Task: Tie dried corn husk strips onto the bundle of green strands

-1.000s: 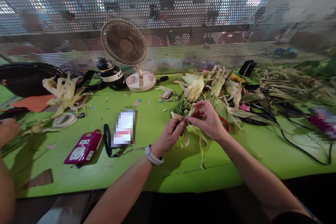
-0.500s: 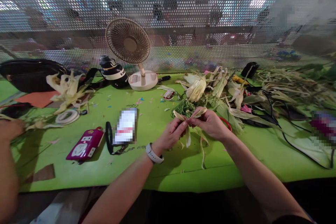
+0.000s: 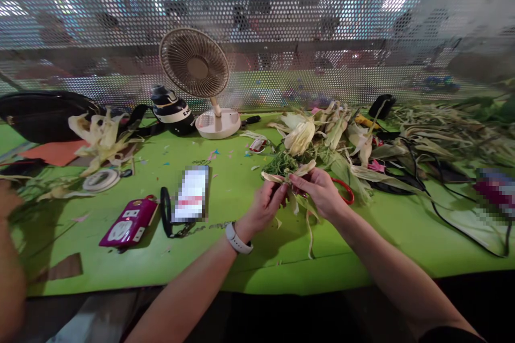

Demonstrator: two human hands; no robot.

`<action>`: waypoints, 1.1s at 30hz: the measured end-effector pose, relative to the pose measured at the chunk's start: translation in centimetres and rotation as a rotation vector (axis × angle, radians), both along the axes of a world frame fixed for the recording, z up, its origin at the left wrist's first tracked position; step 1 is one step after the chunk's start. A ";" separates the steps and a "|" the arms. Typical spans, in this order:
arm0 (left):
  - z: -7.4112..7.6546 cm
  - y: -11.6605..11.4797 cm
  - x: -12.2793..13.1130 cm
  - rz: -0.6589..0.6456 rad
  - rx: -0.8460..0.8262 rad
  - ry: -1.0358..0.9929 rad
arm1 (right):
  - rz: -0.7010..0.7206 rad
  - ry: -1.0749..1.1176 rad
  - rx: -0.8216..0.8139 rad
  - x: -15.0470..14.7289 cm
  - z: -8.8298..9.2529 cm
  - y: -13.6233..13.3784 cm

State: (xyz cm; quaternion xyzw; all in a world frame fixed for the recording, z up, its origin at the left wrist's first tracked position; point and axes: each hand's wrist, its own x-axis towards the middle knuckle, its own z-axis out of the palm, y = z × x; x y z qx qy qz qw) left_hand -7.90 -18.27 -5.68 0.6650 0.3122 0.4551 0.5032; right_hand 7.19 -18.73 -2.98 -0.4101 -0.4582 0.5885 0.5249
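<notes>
Lettering (image 3: 186, 112) on the bottle (image 3: 169, 101) is illegible; nearly closed, left hand (image 3: 263, 202) and right hand (image 3: 324, 193) pinch pale husk (image 3: 304, 168).

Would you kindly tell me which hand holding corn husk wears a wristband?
The left hand does: its wristband is white, whereas the right hand, also holding corn husk, wears none.

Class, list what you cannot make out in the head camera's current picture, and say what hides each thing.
- Gripped parts of the husk strips: head view, covered by the left hand and right hand.
- Phone screen: head view, pixelated.
- Another person's hand: head view, cut off by the left edge.
- Shapes behind the perforated panel: head view, blurred by its mesh.
</notes>
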 end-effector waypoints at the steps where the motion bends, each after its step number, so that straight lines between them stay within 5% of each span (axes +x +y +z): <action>1: -0.1 0.0 0.0 0.001 -0.020 -0.029 | -0.001 -0.006 -0.001 0.1 0.0 0.0; 22: 0.6 0.3 -0.7 -0.139 -0.163 -0.031 | 0.043 -0.048 -0.064 0.8 0.6 0.4; 33: 0.3 0.3 -0.2 0.117 0.118 0.068 | 0.001 -0.026 -0.081 0.1 0.5 0.1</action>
